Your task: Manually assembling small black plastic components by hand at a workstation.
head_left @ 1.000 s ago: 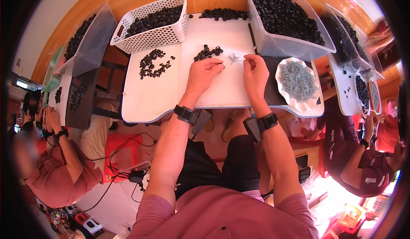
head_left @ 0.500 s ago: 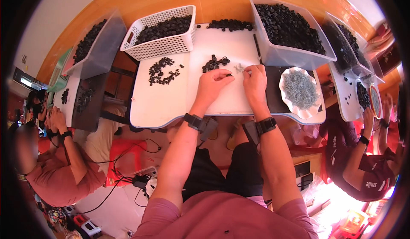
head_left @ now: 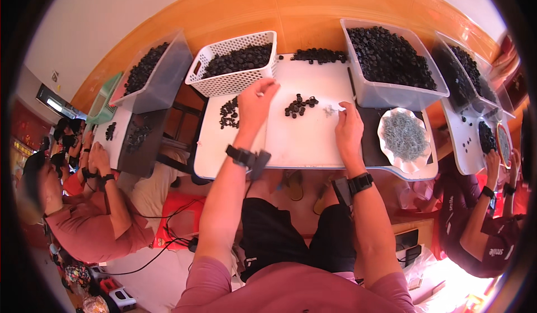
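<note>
My left hand (head_left: 255, 101) is raised over the white table, close to the front right corner of the white perforated basket (head_left: 222, 82). Its fingers are drawn together in a pinch; whatever they hold is too small to make out. Beneath and beside that forearm lies a loose group of small black parts (head_left: 229, 114), partly covered by the hand. My right hand (head_left: 349, 127) rests low over the table with thumb and forefinger brought together beside a few thin silvery metal pieces (head_left: 330, 110). Between both hands sits a cluster of black ring-like parts (head_left: 300, 106).
A translucent bin (head_left: 398, 93) full of black parts stands at the back right. Before it, a white scalloped dish (head_left: 385, 145) holds many thin metal pieces. More black parts (head_left: 320, 55) lie along the back edge. People work at tables on both sides.
My left hand has moved away from the right one, up and left toward the perforated basket. The small black part seen at its fingertips no longer shows. The whole view has shifted somewhat.
</note>
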Demonstrator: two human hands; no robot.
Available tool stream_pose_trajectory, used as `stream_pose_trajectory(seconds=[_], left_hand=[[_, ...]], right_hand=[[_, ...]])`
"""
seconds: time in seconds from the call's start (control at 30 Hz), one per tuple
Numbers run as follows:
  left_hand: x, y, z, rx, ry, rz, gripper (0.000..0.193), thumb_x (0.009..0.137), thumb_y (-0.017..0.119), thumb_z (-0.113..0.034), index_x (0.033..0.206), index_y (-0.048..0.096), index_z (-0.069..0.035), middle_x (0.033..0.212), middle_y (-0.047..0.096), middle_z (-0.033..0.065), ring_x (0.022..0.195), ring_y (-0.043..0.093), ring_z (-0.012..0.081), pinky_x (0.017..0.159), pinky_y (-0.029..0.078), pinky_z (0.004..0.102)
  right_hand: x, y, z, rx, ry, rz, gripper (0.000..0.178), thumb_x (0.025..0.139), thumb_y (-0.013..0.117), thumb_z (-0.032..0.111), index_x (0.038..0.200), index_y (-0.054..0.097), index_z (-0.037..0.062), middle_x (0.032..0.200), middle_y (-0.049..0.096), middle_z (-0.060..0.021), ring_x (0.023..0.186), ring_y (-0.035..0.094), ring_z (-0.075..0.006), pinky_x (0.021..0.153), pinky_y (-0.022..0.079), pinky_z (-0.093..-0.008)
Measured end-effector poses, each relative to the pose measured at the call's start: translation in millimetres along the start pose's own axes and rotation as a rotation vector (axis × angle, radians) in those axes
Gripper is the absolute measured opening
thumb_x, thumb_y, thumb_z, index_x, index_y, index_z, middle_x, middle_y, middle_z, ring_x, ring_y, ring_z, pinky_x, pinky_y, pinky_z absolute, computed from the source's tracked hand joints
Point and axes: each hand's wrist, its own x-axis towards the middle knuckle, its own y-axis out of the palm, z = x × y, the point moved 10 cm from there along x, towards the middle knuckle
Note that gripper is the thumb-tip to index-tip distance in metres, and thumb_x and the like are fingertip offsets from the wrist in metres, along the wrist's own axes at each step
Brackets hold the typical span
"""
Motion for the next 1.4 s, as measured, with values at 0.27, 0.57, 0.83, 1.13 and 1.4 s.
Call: stream_pose_trajectory(seconds=[0.27,0.57,0.83,1.13,1.4], left_hand=[[66.6,-20.1,-45.3,0.346,0.378,-0.078,0.028,0.087,0.075,-0.015,0.112,0.074,-0.001,0.109,0.074,0.0179,0.101,0.070,0.0325,0.091,0.055,0.0384],[-41.2,74.4,-3.6,0.478,0.174,0.323,0.022,0.084,0.080,-0.021,0.098,0.078,-0.005,0.092,0.067,0.0117,0.090,0.064,0.0291,0.081,0.052,0.0418],[-47.5,85.6,4.2,0.533,0.092,0.315,0.022,0.082,0.082,-0.019,0.101,0.078,-0.008,0.096,0.068,0.0095,0.098,0.064,0.0292,0.086,0.049,0.0409],[-77.5,109.3,-13.4,0.115,0.078,0.243,0.025,0.083,0.080,-0.011,0.107,0.076,-0.004,0.092,0.075,0.0105,0.079,0.071,0.0220,0.073,0.057,0.0336],[-80.8,110.4,-8.6,0.127,0.104,0.229,0.022,0.084,0.081,-0.013,0.103,0.076,-0.004,0.091,0.075,0.0106,0.080,0.072,0.0213,0.075,0.057,0.0338]], right_hand=[[1.6,2.6,-6.0,0.122,0.074,0.012,0.013,0.095,0.062,0.000,0.108,0.064,0.0009,0.095,0.071,-0.0213,0.090,0.069,-0.0419,0.079,0.054,-0.0474],[1.9,6.3,-12.5,0.152,0.173,0.058,0.013,0.096,0.063,0.002,0.109,0.062,-0.0002,0.096,0.073,-0.0221,0.091,0.072,-0.0414,0.079,0.056,-0.0463],[-1.2,9.0,-16.0,0.219,0.224,0.090,0.011,0.095,0.067,0.005,0.104,0.064,-0.0002,0.092,0.074,-0.0203,0.084,0.073,-0.0380,0.073,0.057,-0.0432],[-4.9,15.7,-6.3,0.501,0.240,0.197,0.014,0.091,0.074,0.007,0.102,0.076,-0.0009,0.078,0.074,-0.0116,0.063,0.069,-0.0145,0.061,0.054,-0.0280],[-3.2,18.9,3.6,0.369,0.159,0.267,0.013,0.089,0.074,0.007,0.100,0.076,0.0008,0.086,0.076,-0.0110,0.068,0.069,-0.0172,0.066,0.055,-0.0299]])
